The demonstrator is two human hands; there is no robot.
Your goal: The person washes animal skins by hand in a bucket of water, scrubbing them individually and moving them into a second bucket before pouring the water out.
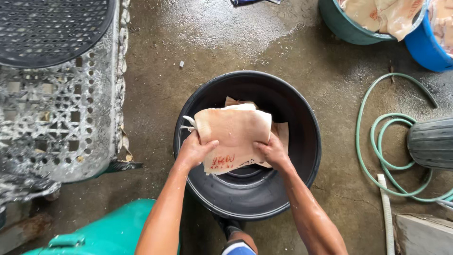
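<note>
A black round basin (302, 113) stands on the wet concrete floor in the middle of the head view. Over it I hold a folded stack of tan sacks (233, 130) with red and dark print. My left hand (193, 151) grips the stack's left lower edge, thumb on top. My right hand (272, 152) grips its right lower edge. More tan sack layers stick out behind and to the right of the stack, inside the basin.
A grey perforated crate (56, 118) with a dark mesh lid stands at left. A teal container (108, 231) is at bottom left. Green (344, 26) and blue (427, 47) tubs with sacks sit top right. A green hose (382, 151) coils by a tyre (432, 141).
</note>
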